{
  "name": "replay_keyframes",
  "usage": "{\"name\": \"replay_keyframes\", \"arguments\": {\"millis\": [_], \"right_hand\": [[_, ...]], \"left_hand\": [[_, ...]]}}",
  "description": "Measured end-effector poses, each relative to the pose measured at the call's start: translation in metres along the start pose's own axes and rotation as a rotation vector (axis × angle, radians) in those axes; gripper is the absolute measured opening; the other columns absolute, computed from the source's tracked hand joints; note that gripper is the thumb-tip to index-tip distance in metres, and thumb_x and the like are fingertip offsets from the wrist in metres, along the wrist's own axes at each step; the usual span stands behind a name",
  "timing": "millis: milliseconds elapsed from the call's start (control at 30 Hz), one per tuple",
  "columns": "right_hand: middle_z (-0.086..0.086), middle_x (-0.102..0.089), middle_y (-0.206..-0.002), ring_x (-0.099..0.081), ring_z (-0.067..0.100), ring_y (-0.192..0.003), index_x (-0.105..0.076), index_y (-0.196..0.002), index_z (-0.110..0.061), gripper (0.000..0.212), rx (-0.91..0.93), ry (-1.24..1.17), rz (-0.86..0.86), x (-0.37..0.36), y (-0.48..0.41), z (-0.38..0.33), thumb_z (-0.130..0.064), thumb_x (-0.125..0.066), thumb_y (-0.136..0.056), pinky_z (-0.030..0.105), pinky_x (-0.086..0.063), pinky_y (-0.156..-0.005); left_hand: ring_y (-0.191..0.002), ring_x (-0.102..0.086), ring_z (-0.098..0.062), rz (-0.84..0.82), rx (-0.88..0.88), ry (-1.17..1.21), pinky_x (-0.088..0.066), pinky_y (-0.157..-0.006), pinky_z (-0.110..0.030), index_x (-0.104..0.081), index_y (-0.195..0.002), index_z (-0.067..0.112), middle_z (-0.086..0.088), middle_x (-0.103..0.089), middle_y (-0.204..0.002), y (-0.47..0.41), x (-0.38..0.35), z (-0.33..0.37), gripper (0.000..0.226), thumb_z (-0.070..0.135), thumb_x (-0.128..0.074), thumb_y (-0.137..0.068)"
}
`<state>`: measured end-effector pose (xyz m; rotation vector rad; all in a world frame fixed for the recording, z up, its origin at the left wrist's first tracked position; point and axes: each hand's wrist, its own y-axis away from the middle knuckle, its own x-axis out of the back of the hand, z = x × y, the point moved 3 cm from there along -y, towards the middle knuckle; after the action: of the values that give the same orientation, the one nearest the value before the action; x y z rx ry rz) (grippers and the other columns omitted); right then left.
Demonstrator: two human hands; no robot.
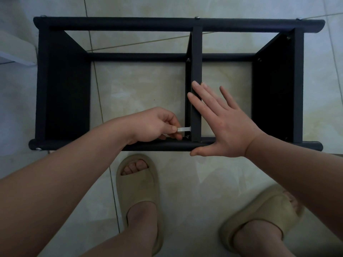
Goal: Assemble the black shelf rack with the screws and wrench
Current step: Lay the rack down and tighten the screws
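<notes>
The black shelf rack (61, 86) lies on its side on the tiled floor, with round bars along the near and far edges and three upright panels. My left hand (154, 125) pinches a small silver wrench (183, 129), whose tip reaches a screw (187, 136) at the foot of the middle panel (196, 52). Spread flat with straight fingers, my right hand (220, 123) presses on the middle panel and the near bar (161, 145). Other screw heads show at the far bar (197, 17) and on the right panel (259, 59).
My two feet in beige slippers (137, 184) stand on the floor just in front of the rack. A pale object (16, 51) lies at the left edge beside the rack. Light floor tiles (194, 182) surround everything.
</notes>
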<state>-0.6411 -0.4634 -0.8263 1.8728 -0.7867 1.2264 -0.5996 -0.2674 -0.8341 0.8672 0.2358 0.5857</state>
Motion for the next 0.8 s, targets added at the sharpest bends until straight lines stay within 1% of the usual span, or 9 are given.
{"name": "replay_keyframes", "arguments": {"millis": [67,133,233,433,533,600,700,767,800], "right_hand": [[0.009,0.008,-0.171,0.007,0.025,-0.157,-0.004,-0.163,-0.01,0.125,-0.001,0.002,-0.005,0.0,0.0,0.0,-0.093,-0.039,-0.076,0.058,-0.006,-0.125],[0.009,0.009,-0.171,0.007,0.024,-0.157,-0.004,-0.163,-0.011,0.125,-0.002,0.002,-0.008,0.0,0.0,0.0,-0.094,-0.039,-0.076,0.058,-0.005,-0.125],[0.008,0.009,-0.171,0.007,0.024,-0.157,-0.004,-0.163,-0.011,0.125,-0.003,0.004,-0.009,0.0,0.0,-0.001,-0.093,-0.038,-0.076,0.057,-0.006,-0.125],[0.008,0.01,-0.17,0.008,0.024,-0.157,-0.004,-0.163,-0.011,0.125,-0.007,-0.003,-0.016,0.0,0.0,0.0,-0.094,-0.039,-0.075,0.057,-0.006,-0.125],[0.008,0.01,-0.17,0.008,0.023,-0.157,-0.003,-0.163,-0.012,0.125,-0.005,-0.003,-0.015,0.0,0.0,0.0,-0.094,-0.039,-0.075,0.057,-0.005,-0.125],[0.008,0.01,-0.17,0.008,0.024,-0.157,-0.004,-0.163,-0.011,0.125,-0.002,-0.006,-0.012,0.0,0.0,0.0,-0.094,-0.039,-0.076,0.057,-0.005,-0.125],[0.008,0.009,-0.171,0.007,0.024,-0.157,-0.005,-0.163,-0.011,0.125,0.005,-0.018,0.001,-0.001,0.0,0.0,-0.093,-0.039,-0.076,0.058,-0.006,-0.125],[0.008,0.008,-0.171,0.007,0.023,-0.158,-0.006,-0.163,-0.011,0.125,0.009,-0.027,0.009,-0.001,0.0,0.001,-0.093,-0.039,-0.075,0.058,-0.006,-0.125],[0.008,0.008,-0.171,0.006,0.023,-0.158,-0.006,-0.163,-0.011,0.125,0.011,-0.033,0.01,-0.002,0.001,0.001,-0.093,-0.04,-0.075,0.058,-0.006,-0.125]], "left_hand": [[-0.082,-0.064,-0.005,-0.001,-0.009,-0.021,-0.05,-0.079,-0.021,-0.068,-0.091,0.017,0.011,-0.074,-0.083,0.0,-0.001,-0.001,0.017,0.009,-0.057,-0.1],[-0.071,-0.059,-0.003,-0.001,-0.015,-0.056,-0.047,-0.072,-0.02,-0.07,-0.09,0.017,0.012,-0.07,-0.077,0.0,-0.002,-0.001,0.017,0.01,-0.058,-0.099],[-0.065,-0.054,-0.004,-0.004,-0.013,-0.11,-0.042,-0.067,-0.022,-0.071,-0.096,0.013,0.005,-0.065,-0.075,0.0,-0.003,-0.001,0.012,0.012,-0.059,-0.099],[-0.051,-0.049,0.0,-0.019,-0.015,-0.128,-0.038,-0.052,-0.013,-0.068,-0.092,0.012,0.008,-0.059,-0.064,0.001,-0.007,0.0,0.01,0.011,-0.059,-0.098],[-0.052,-0.049,-0.001,-0.019,-0.014,-0.137,-0.038,-0.053,-0.013,-0.068,-0.091,0.014,0.006,-0.06,-0.067,0.0,-0.008,0.0,0.011,0.012,-0.06,-0.098],[-0.056,-0.053,-0.001,-0.005,-0.01,-0.144,-0.04,-0.058,-0.016,-0.069,-0.09,0.016,0.006,-0.063,-0.07,0.0,-0.007,-0.001,0.011,0.013,-0.062,-0.097],[-0.072,-0.065,-0.005,0.068,-0.005,-0.131,-0.047,-0.067,-0.018,-0.071,-0.089,0.018,0.006,-0.075,-0.079,-0.003,-0.002,-0.003,0.013,0.01,-0.063,-0.095],[-0.078,-0.07,-0.008,0.126,-0.008,-0.132,-0.051,-0.07,-0.018,-0.069,-0.086,0.02,0.008,-0.076,-0.077,-0.006,0.002,-0.003,0.015,0.009,-0.063,-0.094],[-0.079,-0.07,-0.009,0.161,-0.008,-0.154,-0.051,-0.072,-0.022,-0.069,-0.085,0.022,0.01,-0.075,-0.075,-0.007,0.005,-0.004,0.016,0.01,-0.063,-0.094]]}}
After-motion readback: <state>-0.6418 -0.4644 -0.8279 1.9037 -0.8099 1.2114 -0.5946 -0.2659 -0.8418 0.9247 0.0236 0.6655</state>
